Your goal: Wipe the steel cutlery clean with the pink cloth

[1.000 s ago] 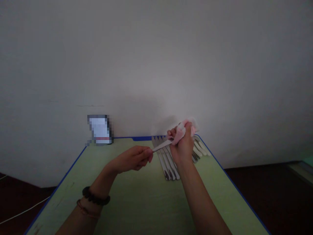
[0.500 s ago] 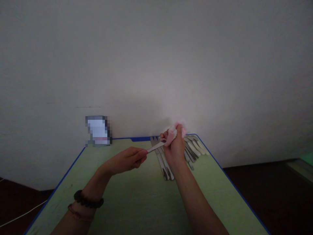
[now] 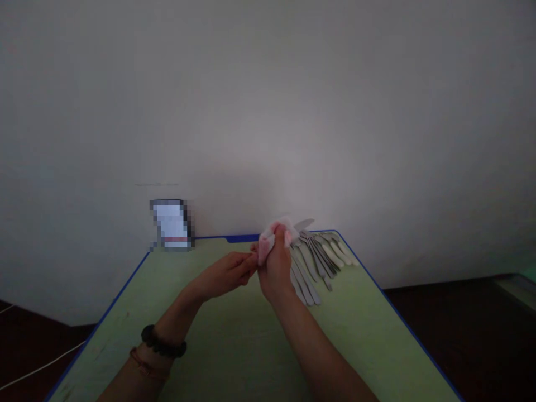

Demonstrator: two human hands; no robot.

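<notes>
My left hand (image 3: 226,274) is closed, pinching the handle end of a table knife. The knife's rounded blade (image 3: 305,224) sticks out beyond my right hand, pointing up and to the right. My right hand (image 3: 277,267) is closed around a pink and white cloth (image 3: 265,247) wrapped over the knife's middle, which is hidden. The two hands almost meet above the table. Just right of and below my right hand lie several pieces of metal cutlery (image 3: 309,291), side by side and partly covered by the hand.
A light green table (image 3: 234,346) with a blue edge stands against a pale wall (image 3: 268,111). At its back left corner a blurred, screen-like device (image 3: 171,223) leans upright. White-handled cutlery (image 3: 333,255) lies near the right edge. A white cable (image 3: 44,365) runs at lower left.
My right hand and the cloth have slid left along the knife to my left hand. The blade now shows on the far side, and more of the cutlery is uncovered.
</notes>
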